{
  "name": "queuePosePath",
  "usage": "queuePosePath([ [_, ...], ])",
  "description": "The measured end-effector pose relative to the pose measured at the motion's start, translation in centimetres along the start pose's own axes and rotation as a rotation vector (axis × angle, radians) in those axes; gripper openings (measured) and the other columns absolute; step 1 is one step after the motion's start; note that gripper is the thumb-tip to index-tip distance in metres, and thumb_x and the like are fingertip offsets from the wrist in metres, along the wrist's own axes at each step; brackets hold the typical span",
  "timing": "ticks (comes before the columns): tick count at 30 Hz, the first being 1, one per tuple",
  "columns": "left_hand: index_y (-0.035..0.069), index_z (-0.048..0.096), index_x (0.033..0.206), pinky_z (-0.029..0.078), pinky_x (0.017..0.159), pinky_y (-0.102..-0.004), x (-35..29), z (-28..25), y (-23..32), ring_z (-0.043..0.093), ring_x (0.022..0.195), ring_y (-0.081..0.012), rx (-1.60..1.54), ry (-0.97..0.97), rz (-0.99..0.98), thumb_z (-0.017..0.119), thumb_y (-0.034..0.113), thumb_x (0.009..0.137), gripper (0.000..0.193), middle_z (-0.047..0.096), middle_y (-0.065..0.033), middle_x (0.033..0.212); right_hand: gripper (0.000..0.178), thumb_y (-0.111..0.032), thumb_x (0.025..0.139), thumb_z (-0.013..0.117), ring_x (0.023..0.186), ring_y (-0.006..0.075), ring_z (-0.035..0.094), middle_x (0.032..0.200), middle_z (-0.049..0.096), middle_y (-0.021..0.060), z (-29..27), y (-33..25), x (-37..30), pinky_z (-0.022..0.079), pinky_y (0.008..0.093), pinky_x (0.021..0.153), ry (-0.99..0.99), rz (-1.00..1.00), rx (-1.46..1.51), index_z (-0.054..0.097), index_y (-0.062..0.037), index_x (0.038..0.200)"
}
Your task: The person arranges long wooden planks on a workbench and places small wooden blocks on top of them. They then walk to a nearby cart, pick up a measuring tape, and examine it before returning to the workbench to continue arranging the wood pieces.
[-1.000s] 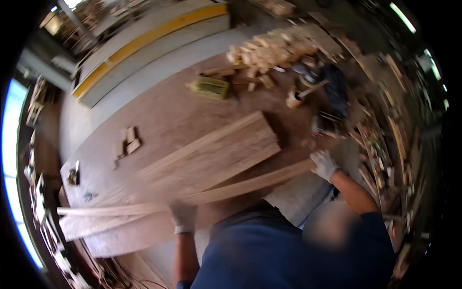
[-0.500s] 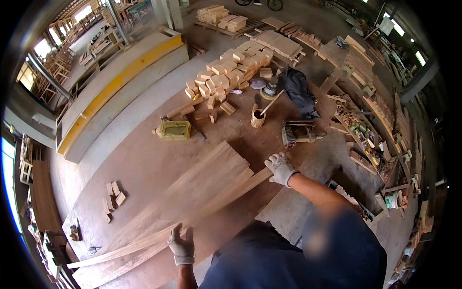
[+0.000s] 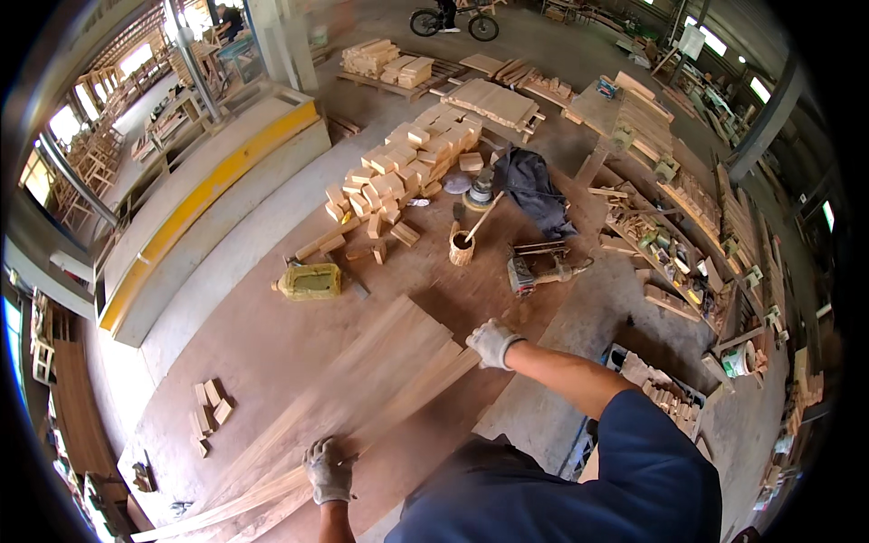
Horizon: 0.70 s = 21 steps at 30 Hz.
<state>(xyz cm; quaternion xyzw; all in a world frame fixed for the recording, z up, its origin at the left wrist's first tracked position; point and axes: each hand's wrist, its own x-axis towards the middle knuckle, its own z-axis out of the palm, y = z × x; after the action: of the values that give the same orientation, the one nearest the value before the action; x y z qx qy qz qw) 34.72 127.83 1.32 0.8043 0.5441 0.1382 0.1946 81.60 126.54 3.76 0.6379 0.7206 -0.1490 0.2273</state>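
Gloved fingers on my right hand (image 3: pixel 493 344) look curled shut over one end of the strip (image 3: pixel 451 371); those on my left hand (image 3: pixel 328 469) are bent against it further down, and blur keeps me from telling whether they grip or merely rest. From my left hand the strip runs toward 2 o'clock, up to my right, and toward 8 o'clock, down the tabletop (image 3: pixel 258 362). Alongside, at 11 o'clock from its middle, lies the wide board (image 3: pixel 398 330).

Hands well apart suit a piece this long, I'd judge: the right to steer the end, the left to bear weight and check twisting. I'd watch the tail at 8 o'clock, which could swing, and keep the edge from scraping the board. The power tool (image 3: pixel 522 274), at 1 o'clock from my right hand, deserves clearance.
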Motion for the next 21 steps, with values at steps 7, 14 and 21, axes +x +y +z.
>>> queuePosePath([
  [7,0.012,0.063,0.114,0.038,0.108,-0.0524,-1.0,-0.1,-3.5,0.057,0.117,-0.033,0.075,-0.035,-0.031,0.092,0.027,0.058,0.065,0.066,-0.009,0.118,0.051,-0.045,0.076,0.08,0.111,0.0304,0.063,0.113,0.068,0.0123,-0.2,-2.3,-0.5,0.045,0.0449,0.097,0.143,0.002,0.08,0.065,-0.0115,0.112],
  [14,0.012,0.059,0.121,0.031,0.114,-0.0564,-1.5,0.0,-3.3,0.055,0.121,-0.0326,0.116,-0.007,-0.028,0.09,0.028,0.062,0.069,0.064,-0.0125,0.121,0.07,-0.06,0.071,0.077,0.121,0.0298,0.055,0.121,0.063,0.0141,-0.4,-2.3,-1.4,0.039,0.0459,0.104,0.269,0.034,0.183,0.064,-0.0068,0.113],
  [21,0.01,0.056,0.125,0.027,0.117,-0.0598,-1.7,0.4,-3.0,0.053,0.123,-0.0335,0.148,0.034,-0.004,0.09,0.03,0.061,0.075,0.061,-0.0133,0.124,0.087,-0.065,0.066,0.079,0.122,0.0312,0.056,0.126,0.063,0.0151,-1.0,-3.9,-0.1,0.037,0.0484,0.105,0.156,0.04,0.278,0.058,-0.0046,0.125],
])
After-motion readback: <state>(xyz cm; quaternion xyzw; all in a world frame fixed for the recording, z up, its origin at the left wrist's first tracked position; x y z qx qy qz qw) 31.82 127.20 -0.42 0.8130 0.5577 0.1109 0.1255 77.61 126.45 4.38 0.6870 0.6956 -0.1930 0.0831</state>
